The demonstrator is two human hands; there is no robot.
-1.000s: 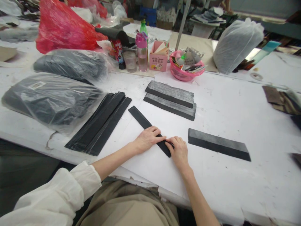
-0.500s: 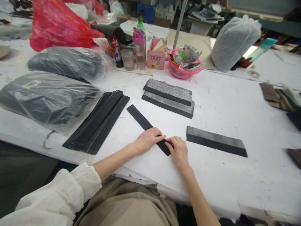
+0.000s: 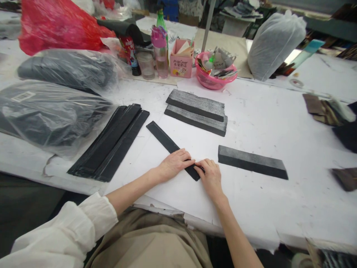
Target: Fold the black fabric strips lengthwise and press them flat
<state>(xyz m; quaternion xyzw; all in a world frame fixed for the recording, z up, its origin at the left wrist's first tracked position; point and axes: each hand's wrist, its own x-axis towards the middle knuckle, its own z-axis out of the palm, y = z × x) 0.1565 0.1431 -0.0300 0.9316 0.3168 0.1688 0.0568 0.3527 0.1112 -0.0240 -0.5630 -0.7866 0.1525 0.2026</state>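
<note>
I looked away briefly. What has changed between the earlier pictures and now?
Only the view has clearly shifted: the things on the table appear slightly further left and higher. Nothing was visibly taken up or released: the left hand and right hand stay on the diagonal black strip.

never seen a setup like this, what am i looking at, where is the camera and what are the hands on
There's no machine here: these are a person's own bare hands. One camera, worn on the head, looks forward and down past the arms.

The left hand rests across a long, narrow black strip, and the right hand pinches it near its closer end. I can't tell what material it is.

On the white-covered table, a pile of long black strips lies to the left. Two overlapping grey-and-black strips lie beyond the hands, and a single grey-and-black strip lies to the right. Farther back stands a round pink plastic basket.
</note>
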